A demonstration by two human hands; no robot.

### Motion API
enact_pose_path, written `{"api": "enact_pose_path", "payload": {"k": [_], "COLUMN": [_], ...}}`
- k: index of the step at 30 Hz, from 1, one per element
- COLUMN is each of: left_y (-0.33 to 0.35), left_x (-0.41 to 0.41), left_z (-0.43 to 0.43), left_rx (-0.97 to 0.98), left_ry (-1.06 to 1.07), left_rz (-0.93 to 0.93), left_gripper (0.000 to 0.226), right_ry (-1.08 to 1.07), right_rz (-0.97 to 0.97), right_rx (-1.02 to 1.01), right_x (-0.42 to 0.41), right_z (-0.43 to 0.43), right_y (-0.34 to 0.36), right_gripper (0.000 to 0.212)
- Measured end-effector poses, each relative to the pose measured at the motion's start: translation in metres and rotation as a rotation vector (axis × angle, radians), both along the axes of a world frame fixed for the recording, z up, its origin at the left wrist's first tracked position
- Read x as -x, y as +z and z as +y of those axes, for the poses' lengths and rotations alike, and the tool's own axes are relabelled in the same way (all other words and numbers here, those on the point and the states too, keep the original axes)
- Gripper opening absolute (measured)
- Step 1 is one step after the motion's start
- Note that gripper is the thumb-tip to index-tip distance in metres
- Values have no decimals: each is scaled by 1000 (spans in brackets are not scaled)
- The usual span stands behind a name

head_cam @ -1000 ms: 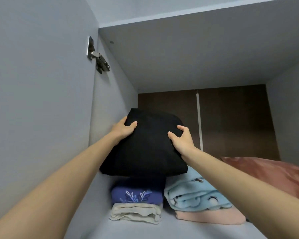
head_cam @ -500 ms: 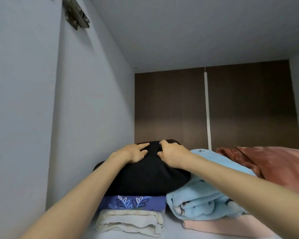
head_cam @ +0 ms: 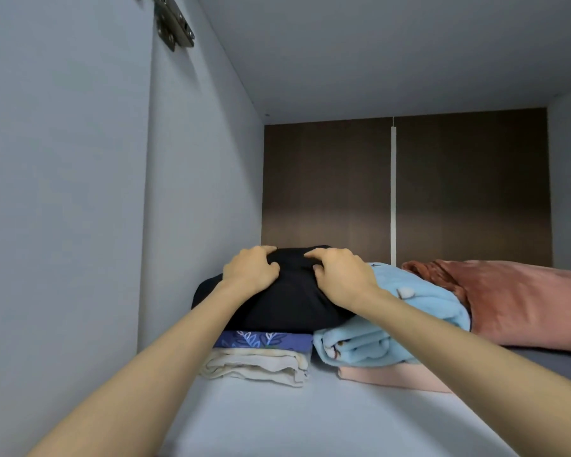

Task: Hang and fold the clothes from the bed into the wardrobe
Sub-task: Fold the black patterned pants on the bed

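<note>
Two hands now sit on top of the black garment (head_cam: 287, 305), which a second ago they held tilted in the air above the pile. It lies flat under the palms, resting on the blue patterned piece (head_cam: 264, 339) and the cream piece (head_cam: 254, 364) below the wrists. The left hand (head_cam: 251, 270) has its fingers curled into the cloth near the far edge. The right hand (head_cam: 340, 278), just beside it, also bunches the fabric, with one finger stretched forward. Over the last half second little has shifted, so the setting-down looks finished and the hands seem to be tucking or pressing the fold into place.

Just right of the right hand lies a light blue blanket (head_cam: 419, 311) on a pink fold (head_cam: 393, 374), with a rust cushion (head_cam: 524, 301) further right. The wardrobe shelf (head_cam: 310, 417) runs beneath both forearms.

This garment appears stowed. What remains for it is probably only to let go without dragging the top fold back.
</note>
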State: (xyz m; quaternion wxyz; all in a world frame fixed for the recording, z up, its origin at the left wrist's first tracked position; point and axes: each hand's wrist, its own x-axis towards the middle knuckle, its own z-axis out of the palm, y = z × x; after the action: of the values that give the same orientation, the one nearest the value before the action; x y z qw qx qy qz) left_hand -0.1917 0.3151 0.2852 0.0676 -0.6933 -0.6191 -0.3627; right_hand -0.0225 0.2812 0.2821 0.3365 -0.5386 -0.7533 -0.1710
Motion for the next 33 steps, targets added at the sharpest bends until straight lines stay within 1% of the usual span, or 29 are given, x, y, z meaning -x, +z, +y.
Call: {"api": "enact_pose_path", "payload": {"k": [6, 10, 17, 25, 29, 33], "left_y": [-9, -14, -31, -43, -67, -110], "left_x": [-1, -3, -16, -35, -38, -40], "left_z": [-60, -107, -189, -288, -345, -406], "left_rx": [-162, -242, -282, -320, -285, -211], "left_ry": [-126, -177, -236, -250, -227, -190], "left_rz": [-288, -382, -285, -284, -299, -299], "left_gripper": [48, 48, 47, 45, 46, 47], "right_ry": [92, 100, 114, 184, 208, 242], "right_rz": [142, 210, 248, 320, 359, 364], "right_rx": [-137, -132, -112, -96, -27, 35], "right_x": [-18, -33, -51, -61, -65, -67], "right_z": [-59, -99, -174, -267, -320, -373], "right_y": [-4, -15, -36, -54, -74, -102], "right_gripper": [40, 38, 36, 33, 34, 33]}}
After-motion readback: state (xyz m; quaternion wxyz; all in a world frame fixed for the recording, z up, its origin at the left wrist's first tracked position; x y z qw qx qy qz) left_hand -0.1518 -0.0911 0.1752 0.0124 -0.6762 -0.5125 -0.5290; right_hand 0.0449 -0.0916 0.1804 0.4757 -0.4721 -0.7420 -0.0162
